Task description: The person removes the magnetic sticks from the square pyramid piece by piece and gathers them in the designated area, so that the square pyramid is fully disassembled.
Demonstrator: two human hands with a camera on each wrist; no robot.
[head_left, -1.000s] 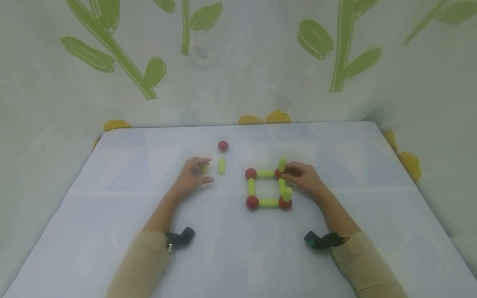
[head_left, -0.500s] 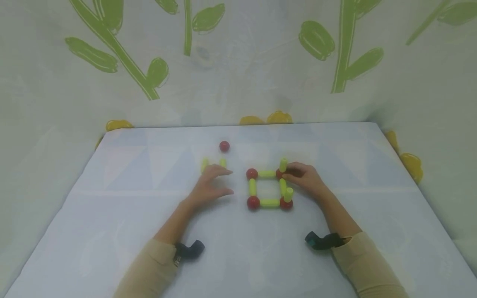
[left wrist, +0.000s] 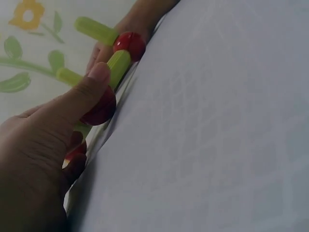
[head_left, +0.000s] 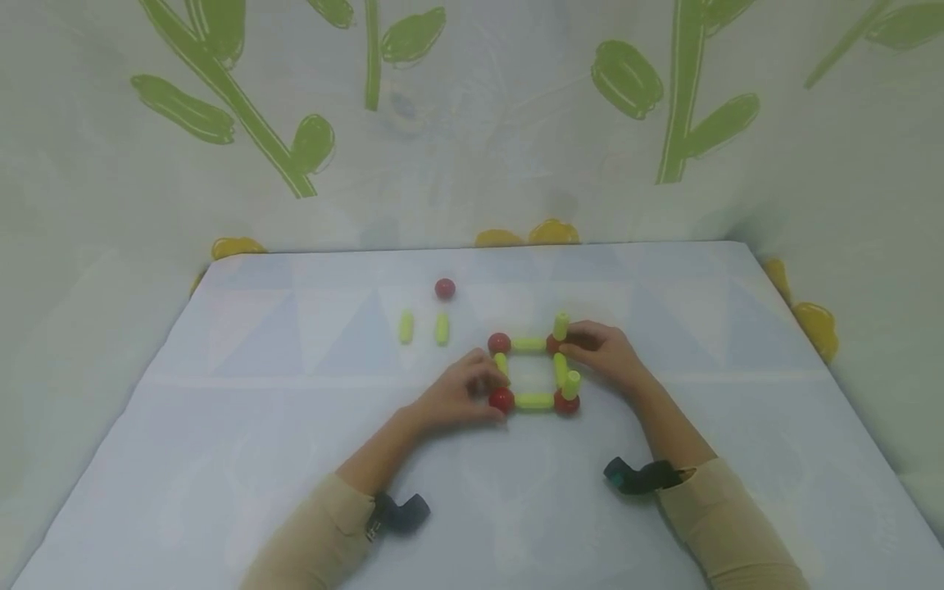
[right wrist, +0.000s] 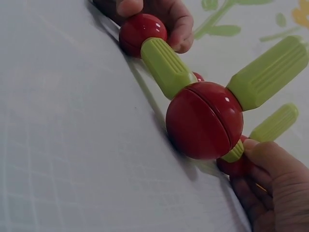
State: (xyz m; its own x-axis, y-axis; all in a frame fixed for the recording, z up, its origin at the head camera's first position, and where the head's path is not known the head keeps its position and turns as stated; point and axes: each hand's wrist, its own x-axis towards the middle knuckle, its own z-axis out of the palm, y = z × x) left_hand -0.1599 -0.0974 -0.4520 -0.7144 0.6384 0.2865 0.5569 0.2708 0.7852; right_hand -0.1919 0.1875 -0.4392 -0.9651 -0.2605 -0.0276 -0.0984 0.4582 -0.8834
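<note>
A square of red balls joined by yellow-green rods lies on the table in the head view. My left hand (head_left: 460, 395) has its thumb and fingers around the near-left red ball (head_left: 501, 401), which also shows in the right wrist view as a red ball (right wrist: 142, 34) between fingertips. With thumb and fingers, my right hand (head_left: 609, 354) pinches the far-right red ball (head_left: 553, 345), partly hidden by them. One upright rod (head_left: 561, 325) stands on that ball. Another upright rod (head_left: 571, 384) rises from the near-right red ball (right wrist: 205, 121). The far-left red ball (head_left: 499, 343) is untouched.
Two loose yellow-green rods, a left rod (head_left: 406, 327) and a right rod (head_left: 442, 329), lie left of the square. Behind them sits a loose red ball (head_left: 445, 288). A wall (head_left: 487, 147) painted with plants borders the table's far edge.
My left hand has moved right and nearer, from beside the loose rods to the near-left ball, and now holds it. The right hand has stayed at the far-right ball.
</note>
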